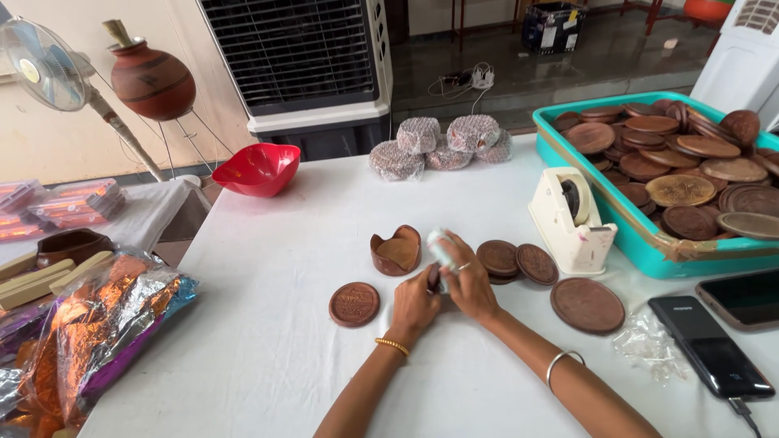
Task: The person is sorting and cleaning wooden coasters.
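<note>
Hands meet mid-bench: left hand (pixel 415 302) and right hand (pixel 469 284) both pinch a small pale bundle (pixel 442 247), its long axis tilted up toward far-left. Brown holder (pixel 397 251) sits just far-left of the hands; loose round coaster (pixel 355 304) lies left of left hand.

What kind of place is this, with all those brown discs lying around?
Probably a small craft packing workshop. A teal tray is heaped with carved brown discs, a tape dispenser stands on the white table, and wrapped bundles sit at its far edge. Both hands hold a small wrapped item.
</note>
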